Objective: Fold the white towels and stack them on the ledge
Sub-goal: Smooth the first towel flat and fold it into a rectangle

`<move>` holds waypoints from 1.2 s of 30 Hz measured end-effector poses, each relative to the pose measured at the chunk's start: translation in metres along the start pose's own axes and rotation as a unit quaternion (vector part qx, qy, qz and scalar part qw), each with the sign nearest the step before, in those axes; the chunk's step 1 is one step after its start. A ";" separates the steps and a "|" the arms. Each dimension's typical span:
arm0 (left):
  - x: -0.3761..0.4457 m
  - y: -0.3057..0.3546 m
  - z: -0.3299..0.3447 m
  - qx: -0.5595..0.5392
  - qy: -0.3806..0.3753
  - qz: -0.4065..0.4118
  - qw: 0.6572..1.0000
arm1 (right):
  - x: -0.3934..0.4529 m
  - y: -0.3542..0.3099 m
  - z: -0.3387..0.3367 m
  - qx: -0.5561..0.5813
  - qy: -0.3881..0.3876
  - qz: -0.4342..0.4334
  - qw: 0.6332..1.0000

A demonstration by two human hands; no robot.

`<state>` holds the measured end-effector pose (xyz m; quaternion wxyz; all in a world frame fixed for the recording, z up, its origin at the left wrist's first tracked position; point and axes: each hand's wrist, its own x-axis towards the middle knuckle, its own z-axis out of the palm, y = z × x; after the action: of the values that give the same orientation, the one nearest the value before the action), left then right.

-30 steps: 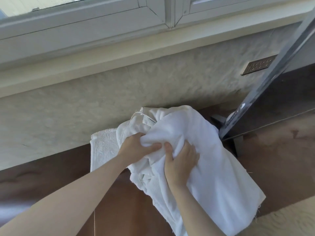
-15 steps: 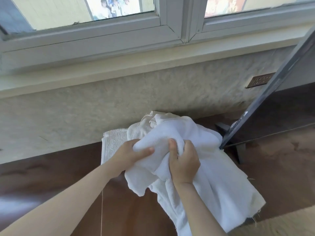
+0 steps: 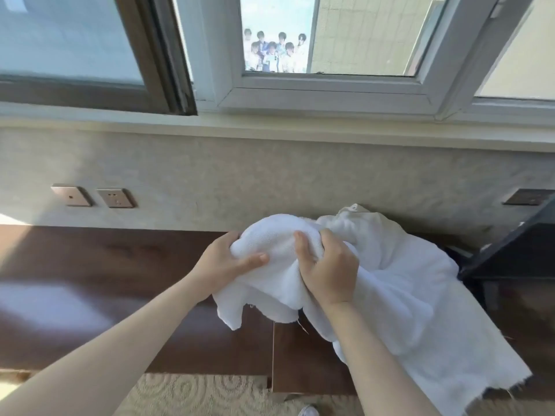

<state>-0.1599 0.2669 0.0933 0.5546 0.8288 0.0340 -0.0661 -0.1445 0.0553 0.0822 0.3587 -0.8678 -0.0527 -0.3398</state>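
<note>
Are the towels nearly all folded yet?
Not yet. No folded stack shows on the dark wooden ledge. Both hands, the left hand and the right hand, grip one bunched white towel, not yet folded. A crumpled pile of white towels beside it is left to fold and stack.

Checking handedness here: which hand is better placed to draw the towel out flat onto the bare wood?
Probably the left hand: it grips the towel on the side facing the open wood; the right hand sits against the pile.
</note>
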 end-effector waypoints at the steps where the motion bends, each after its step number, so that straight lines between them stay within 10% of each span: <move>1: -0.013 -0.014 -0.019 0.008 0.013 0.001 1.000 | -0.011 -0.018 0.010 0.002 -0.013 -0.008 1.000; 24: -0.097 -0.212 -0.375 0.345 0.212 -0.102 0.909 | -0.118 -0.284 0.305 0.080 -0.317 -0.066 0.943; 31: 0.008 -0.222 -0.459 0.549 0.146 -0.020 0.823 | -0.072 -0.294 0.410 0.038 -0.305 -0.073 0.949; 36: 0.053 -0.235 -0.501 0.604 0.235 0.229 0.726 | -0.037 -0.307 0.446 0.024 -0.116 -0.181 0.976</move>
<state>-0.1022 0.8189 0.0587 -0.0911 0.9601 -0.0747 0.2537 -0.0301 0.5807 0.0109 0.3037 -0.8684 -0.2585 -0.2948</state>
